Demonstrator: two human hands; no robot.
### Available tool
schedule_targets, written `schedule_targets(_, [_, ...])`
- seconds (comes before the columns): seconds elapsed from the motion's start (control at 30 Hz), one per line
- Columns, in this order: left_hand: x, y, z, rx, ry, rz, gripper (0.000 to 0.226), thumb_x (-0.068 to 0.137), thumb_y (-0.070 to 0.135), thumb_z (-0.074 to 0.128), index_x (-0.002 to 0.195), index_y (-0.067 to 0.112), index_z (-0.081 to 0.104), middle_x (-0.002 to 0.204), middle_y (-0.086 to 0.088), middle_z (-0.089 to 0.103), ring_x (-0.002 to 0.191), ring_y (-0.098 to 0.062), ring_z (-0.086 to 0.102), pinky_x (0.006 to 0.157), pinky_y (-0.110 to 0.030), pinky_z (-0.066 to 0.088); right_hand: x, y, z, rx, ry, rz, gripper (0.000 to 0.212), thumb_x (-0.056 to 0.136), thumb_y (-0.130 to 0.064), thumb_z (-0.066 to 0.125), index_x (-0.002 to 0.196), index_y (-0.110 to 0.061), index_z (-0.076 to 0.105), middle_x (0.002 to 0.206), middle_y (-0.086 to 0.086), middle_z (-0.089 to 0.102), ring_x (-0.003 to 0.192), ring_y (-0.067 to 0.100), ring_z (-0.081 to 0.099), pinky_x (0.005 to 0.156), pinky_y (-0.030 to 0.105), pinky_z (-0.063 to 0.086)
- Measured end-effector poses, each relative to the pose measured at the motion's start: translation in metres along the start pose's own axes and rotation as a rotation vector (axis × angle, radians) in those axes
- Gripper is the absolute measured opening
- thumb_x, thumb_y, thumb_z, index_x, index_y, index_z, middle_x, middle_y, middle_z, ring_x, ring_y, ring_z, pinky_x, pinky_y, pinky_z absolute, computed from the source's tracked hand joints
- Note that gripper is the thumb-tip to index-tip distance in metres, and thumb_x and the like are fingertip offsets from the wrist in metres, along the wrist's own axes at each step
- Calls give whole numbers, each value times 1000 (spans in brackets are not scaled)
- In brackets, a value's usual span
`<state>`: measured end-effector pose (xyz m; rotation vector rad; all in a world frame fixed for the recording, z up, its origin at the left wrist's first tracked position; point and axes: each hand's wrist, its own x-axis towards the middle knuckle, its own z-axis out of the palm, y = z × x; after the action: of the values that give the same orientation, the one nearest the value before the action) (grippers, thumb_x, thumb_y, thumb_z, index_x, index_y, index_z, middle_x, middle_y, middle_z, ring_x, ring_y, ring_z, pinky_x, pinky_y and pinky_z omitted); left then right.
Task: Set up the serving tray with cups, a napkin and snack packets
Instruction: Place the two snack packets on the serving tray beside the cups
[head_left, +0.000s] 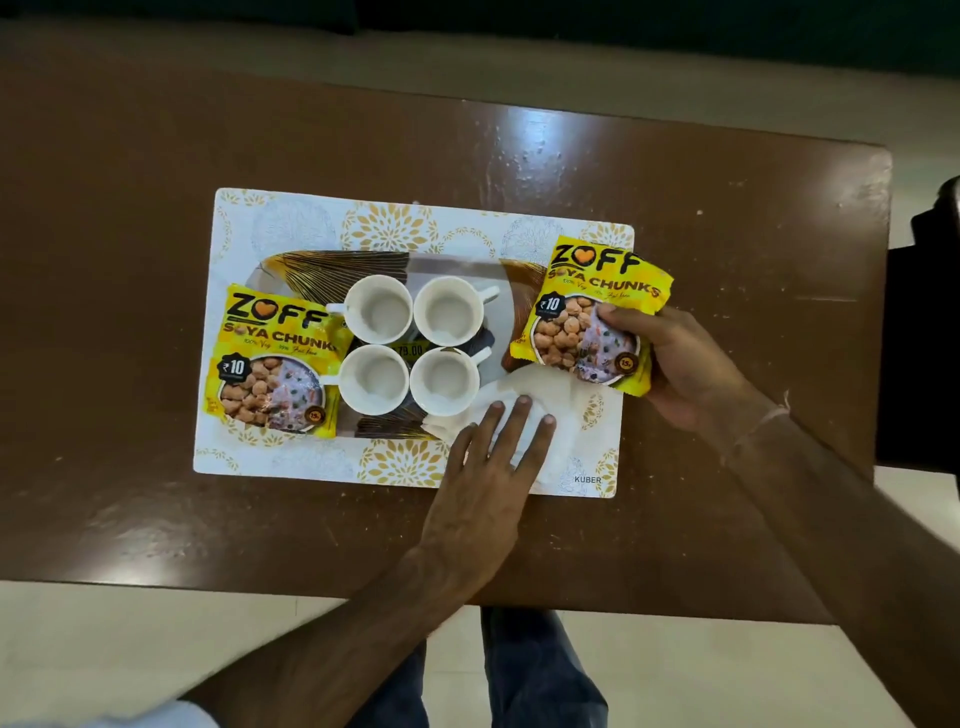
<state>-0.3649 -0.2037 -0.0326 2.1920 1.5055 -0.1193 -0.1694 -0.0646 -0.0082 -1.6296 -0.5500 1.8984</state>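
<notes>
A shiny tray (452, 267) with dark gold-lined ends lies on a white and gold placemat (291, 218). Several empty white cups (378, 316) stand together in its middle. One yellow soya chunks packet (272, 358) lies flat on the tray's left end. My right hand (691, 364) grips a second yellow packet (592, 312) by its right edge, over the tray's right end. My left hand (493, 467) lies flat with spread fingers on a white napkin (558, 415) at the tray's near right corner.
The placemat rests on a brown wooden table (156, 312) with a glossy top. A dark object (924, 332) stands beyond the table's right edge. Pale floor (104, 649) and my legs show below the near edge.
</notes>
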Motion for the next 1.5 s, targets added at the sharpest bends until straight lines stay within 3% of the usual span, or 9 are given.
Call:
schedule_targets(0.3, [34, 49, -10, -286, 56, -340, 78, 80, 24, 69, 150, 12, 38, 156, -13, 40, 143, -34, 37, 109, -50, 40, -9, -5, 23, -55, 91, -3, 27, 93, -7, 63, 119, -5, 69, 113, 14, 76, 101, 34, 74, 85, 44, 62])
schedule_targets(0.47, [9, 35, -4, -411, 205, -303, 57, 84, 22, 66, 137, 7, 54, 140, -14, 54, 134, -32, 46, 110, -49, 41, -6, 7, 29, -311, 119, 15, 16, 88, -14, 72, 102, -19, 75, 103, 3, 79, 95, 27, 75, 91, 54, 58])
schedule_targets(0.63, [-4, 21, 5, -478, 305, -232, 44, 89, 18, 62, 131, 7, 60, 134, -10, 59, 132, -27, 47, 110, -45, 42, -10, 22, 28, -456, 187, 0, 25, 82, -23, 79, 106, -21, 76, 103, 0, 78, 98, 25, 73, 94, 52, 56])
schedule_targets(0.83, [-7, 17, 6, -372, 255, -186, 50, 86, 25, 63, 134, 12, 58, 138, -6, 58, 132, -23, 47, 106, -49, 43, -17, 25, 32, -675, 348, -113, 25, 82, -33, 80, 98, -18, 67, 98, 11, 74, 92, 33, 71, 80, 52, 58])
schedule_targets(0.93, [-4, 19, -1, -339, 169, -193, 61, 87, 37, 58, 143, 14, 48, 151, -4, 46, 136, -23, 43, 111, -51, 37, -17, 17, 30, -341, 423, -71, 11, 88, -19, 74, 98, -15, 71, 96, 8, 78, 92, 33, 74, 82, 51, 61])
schedule_targets(1.07, [9, 24, -13, -320, 107, -251, 80, 87, 52, 53, 153, 13, 31, 157, -7, 38, 136, -27, 42, 111, -48, 37, -20, 2, 21, 115, 354, 13, 14, 96, -14, 61, 105, -12, 71, 91, 0, 80, 83, 19, 78, 61, 27, 61])
schedule_targets(1.3, [40, 33, -24, -218, -25, -258, 111, 67, 53, 64, 158, 15, 12, 137, -14, 44, 115, -34, 46, 98, -51, 41, -27, -6, 19, 376, 255, 33, 25, 101, -12, 50, 120, -8, 66, 104, 2, 80, 93, 15, 77, 70, 24, 61])
schedule_targets(1.43, [49, 29, -27, -194, 52, -253, 89, 60, 41, 62, 141, 8, 48, 113, -20, 56, 99, -41, 54, 84, -49, 40, -30, -2, 19, 318, 147, 7, 28, 100, -10, 50, 122, -6, 67, 120, 8, 75, 106, 25, 74, 80, 34, 62])
schedule_targets(1.5, [49, 29, -25, -213, 113, -244, 77, 57, 33, 67, 127, 4, 62, 117, -23, 63, 105, -48, 59, 92, -51, 43, -30, 2, 22, 210, 155, 11, 30, 98, -7, 54, 126, -2, 63, 121, 11, 74, 104, 29, 73, 77, 38, 63])
